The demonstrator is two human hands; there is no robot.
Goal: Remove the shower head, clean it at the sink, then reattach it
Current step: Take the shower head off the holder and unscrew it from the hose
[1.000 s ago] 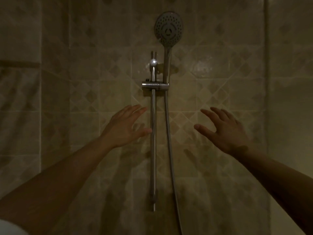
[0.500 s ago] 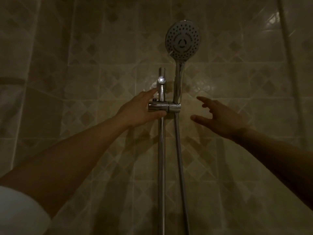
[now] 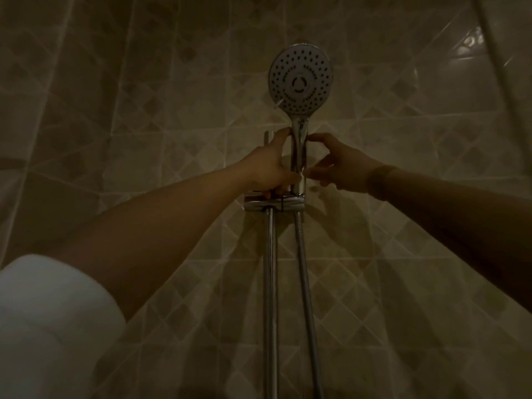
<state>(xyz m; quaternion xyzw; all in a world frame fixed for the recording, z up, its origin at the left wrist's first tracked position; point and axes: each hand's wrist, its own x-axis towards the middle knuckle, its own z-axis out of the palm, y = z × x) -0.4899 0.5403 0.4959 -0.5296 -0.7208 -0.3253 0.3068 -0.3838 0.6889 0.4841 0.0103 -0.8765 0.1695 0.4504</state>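
Observation:
A round chrome shower head with a dotted face sits upright in its chrome bracket on the wall. Its handle stands between my two hands. My left hand wraps the top of the slide bar just above the bracket, forefinger and thumb reaching to the handle's left side. My right hand comes in from the right with curled fingers, forefinger and thumb touching the handle's right edge. The light is dim, so the exact finger contact is hard to read.
The slide bar runs straight down from the bracket, and the metal hose hangs beside it on the right. Beige patterned tiles cover the wall. My white sleeve fills the lower left corner.
My view tilted upward. My left hand slid up from the bracket to the bar top beside the handle. My right hand closed in from open air onto the handle's right side.

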